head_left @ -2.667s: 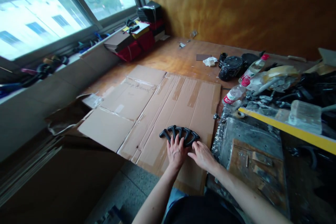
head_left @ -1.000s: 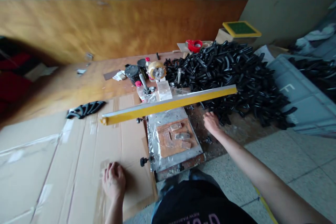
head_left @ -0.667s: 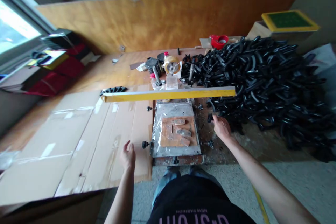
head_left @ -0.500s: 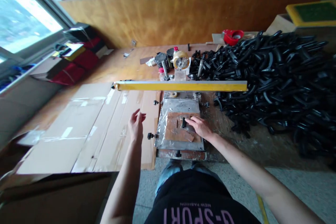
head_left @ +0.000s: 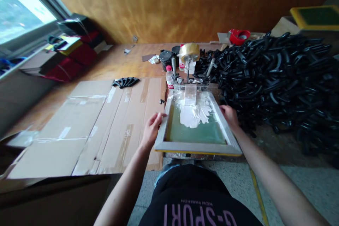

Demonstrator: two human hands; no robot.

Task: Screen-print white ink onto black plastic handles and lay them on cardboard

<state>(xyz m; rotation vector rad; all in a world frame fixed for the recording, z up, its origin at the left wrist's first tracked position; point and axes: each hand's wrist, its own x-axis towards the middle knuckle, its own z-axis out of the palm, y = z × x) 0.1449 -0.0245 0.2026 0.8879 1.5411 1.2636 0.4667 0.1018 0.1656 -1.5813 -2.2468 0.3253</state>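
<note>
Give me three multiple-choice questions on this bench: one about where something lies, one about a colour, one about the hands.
1. Where does the black arched plastic piece lie?
A on brown corrugated cardboard
B on the windowsill
C inside the red tape dispenser

2. What colour is the paste on the green screen mesh?
A blue
B white
C red

3. Where are the hands relative to the pale wooden frame?
A neither touches it
B only one touches it
C left hand and right hand on opposite sides

1 A: it sits on the cardboard.
2 B: a white smear covers the mesh.
3 C: each hand meets one side.
</note>
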